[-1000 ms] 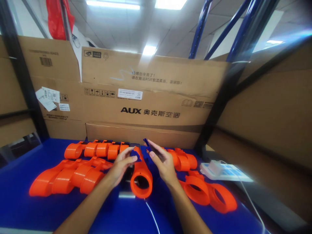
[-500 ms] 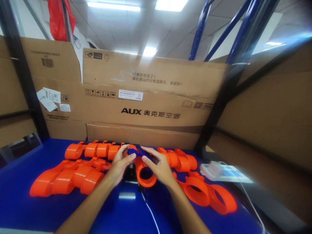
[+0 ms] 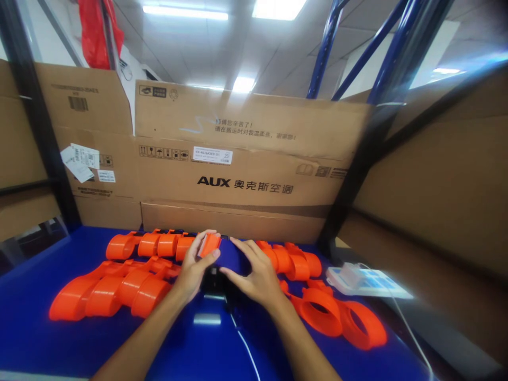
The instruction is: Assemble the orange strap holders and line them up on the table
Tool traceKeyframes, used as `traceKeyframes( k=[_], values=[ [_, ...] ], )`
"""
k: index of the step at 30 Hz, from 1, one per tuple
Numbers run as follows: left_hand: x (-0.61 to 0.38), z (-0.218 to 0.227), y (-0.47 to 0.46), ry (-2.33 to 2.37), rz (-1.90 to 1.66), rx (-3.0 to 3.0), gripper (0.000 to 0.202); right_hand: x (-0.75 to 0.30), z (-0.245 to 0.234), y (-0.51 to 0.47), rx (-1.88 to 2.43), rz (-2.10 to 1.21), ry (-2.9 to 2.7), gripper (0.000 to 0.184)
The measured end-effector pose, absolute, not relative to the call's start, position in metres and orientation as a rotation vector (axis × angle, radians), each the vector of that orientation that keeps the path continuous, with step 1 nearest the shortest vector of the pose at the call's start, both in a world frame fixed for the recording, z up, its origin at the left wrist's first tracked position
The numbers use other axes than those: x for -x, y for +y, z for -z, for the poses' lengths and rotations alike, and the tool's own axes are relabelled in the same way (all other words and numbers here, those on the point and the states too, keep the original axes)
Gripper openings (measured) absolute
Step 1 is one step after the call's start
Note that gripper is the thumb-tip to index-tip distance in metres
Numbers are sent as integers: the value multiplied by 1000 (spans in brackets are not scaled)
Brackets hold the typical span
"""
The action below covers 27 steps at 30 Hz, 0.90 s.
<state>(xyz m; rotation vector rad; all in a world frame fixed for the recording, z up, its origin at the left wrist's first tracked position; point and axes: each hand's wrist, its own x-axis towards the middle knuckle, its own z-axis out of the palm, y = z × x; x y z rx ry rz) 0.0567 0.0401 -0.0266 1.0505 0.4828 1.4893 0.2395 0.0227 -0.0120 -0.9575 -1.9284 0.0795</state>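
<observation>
An orange-and-blue plastic ring part [image 3: 231, 256] is held between my two hands above the middle of the table. Its orange block [image 3: 210, 245] faces up at the left, and a dark blue curved side shows beside it. My left hand [image 3: 195, 269] is closed on the orange end, thumb in front. Around the blue side curls my right hand [image 3: 257, 271], with its thumb below and fingers above. Just under the part sits a small black device [image 3: 214, 281], partly hidden, from which a white cable [image 3: 246, 346] runs toward me.
Orange ring parts stand in rows on the blue table [image 3: 170, 354], at left [image 3: 105, 293] and right [image 3: 321, 312]. A white power strip [image 3: 365, 280] lies by the right edge. Cardboard panels [image 3: 238, 211] close off the back, between dark rack posts [image 3: 349, 196].
The held part has been turned over in my hands: its orange ring opening faced me before, and now the blue curved side and orange block show. My arms have hardly moved.
</observation>
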Motion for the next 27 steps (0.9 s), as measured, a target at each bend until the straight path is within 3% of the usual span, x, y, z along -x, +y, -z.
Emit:
traceKeyframes(
  k=[6,18,22,27],
  values=[
    [-57,26,42,510,-1534,-1126,47,-240,16,23,916,175,-2000,66],
    [-57,28,42,553,-1589,-1171,45,-236,17,21,915,208,-1987,66],
    [-56,25,40,475,-1537,-1131,53,-237,13,19,923,-6,-1855,65],
    [-53,24,38,436,-1425,-1169,69,-240,9,25,879,-558,-1698,40]
  ],
)
